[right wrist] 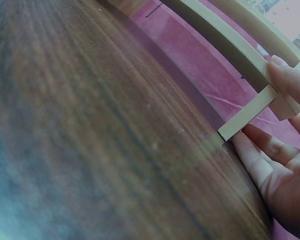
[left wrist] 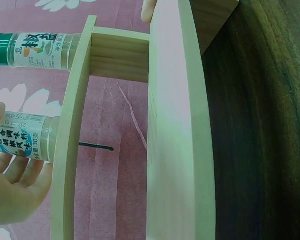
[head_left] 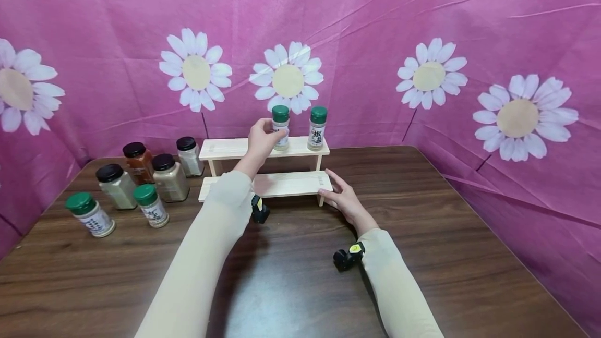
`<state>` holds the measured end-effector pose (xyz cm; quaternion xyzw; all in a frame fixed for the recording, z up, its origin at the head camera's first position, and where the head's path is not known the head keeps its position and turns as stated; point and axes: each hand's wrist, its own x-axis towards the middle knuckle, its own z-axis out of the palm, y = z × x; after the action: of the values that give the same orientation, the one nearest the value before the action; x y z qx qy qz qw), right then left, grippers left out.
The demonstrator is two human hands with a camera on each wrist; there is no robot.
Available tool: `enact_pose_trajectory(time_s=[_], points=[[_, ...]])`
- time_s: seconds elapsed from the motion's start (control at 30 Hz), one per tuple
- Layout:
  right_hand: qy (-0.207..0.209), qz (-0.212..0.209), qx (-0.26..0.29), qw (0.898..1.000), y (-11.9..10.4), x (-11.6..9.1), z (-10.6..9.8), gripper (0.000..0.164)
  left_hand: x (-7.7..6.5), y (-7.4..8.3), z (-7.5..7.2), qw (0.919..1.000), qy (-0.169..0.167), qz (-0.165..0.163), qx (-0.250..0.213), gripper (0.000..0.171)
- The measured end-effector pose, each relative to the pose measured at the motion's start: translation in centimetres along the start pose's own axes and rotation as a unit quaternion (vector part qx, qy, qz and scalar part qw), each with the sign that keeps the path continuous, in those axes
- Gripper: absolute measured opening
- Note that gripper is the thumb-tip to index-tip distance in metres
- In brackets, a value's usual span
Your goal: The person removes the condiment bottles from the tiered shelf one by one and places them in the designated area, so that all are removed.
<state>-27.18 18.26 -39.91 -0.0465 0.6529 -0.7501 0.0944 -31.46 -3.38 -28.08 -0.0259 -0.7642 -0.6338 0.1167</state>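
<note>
A two-tier wooden shelf rack (head_left: 291, 183) stands at the back of the table. My left hand (head_left: 261, 142) grips a green-capped seasoning bottle (head_left: 280, 127) upright at the upper tier; the left wrist view has its thumb and fingers around the labelled bottle (left wrist: 19, 135), whose base meets the board. To its right, a second green-capped bottle (head_left: 316, 130) stands on the same tier. At the rack's right end, my right hand (head_left: 346, 201) holds the lower board. In the right wrist view the thumb presses the board's edge, with the other fingers by the leg (right wrist: 247, 114).
Left of the rack stand several jars: a black-capped reddish-brown one (head_left: 139, 163), pale ones (head_left: 171, 179) (head_left: 117, 189) and a small white one (head_left: 190, 158). Two green-capped bottles (head_left: 96, 218) (head_left: 152, 207) stand nearer. A pink flowered cloth (head_left: 357, 67) hangs behind the table.
</note>
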Motion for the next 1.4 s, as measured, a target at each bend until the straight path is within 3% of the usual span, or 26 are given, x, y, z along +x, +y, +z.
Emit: enact_pose_trajectory(time_s=[0.23,0.67,1.03,1.4], points=[[0.001,-0.002,0.002,1.0,-0.1,0.0,0.1,0.069,0.0,-0.1,0.0,0.9997,0.017,0.002,0.015,0.037],[0.0,-0.003,0.002,1.0,0.0,-0.1,0.0,0.07,-0.9,-0.4,-0.4,0.9997,0.017,0.017,-0.009,0.036],[-0.001,-0.005,0.001,1.0,-0.1,-0.1,0.1,0.07,-2.1,-0.4,-1.7,0.9987,0.007,0.023,-0.046,0.037],[0.001,0.005,0.004,1.0,-0.2,-0.2,0.1,0.069,-3.5,-0.8,-3.4,0.9975,-0.001,0.007,-0.071,0.04]])
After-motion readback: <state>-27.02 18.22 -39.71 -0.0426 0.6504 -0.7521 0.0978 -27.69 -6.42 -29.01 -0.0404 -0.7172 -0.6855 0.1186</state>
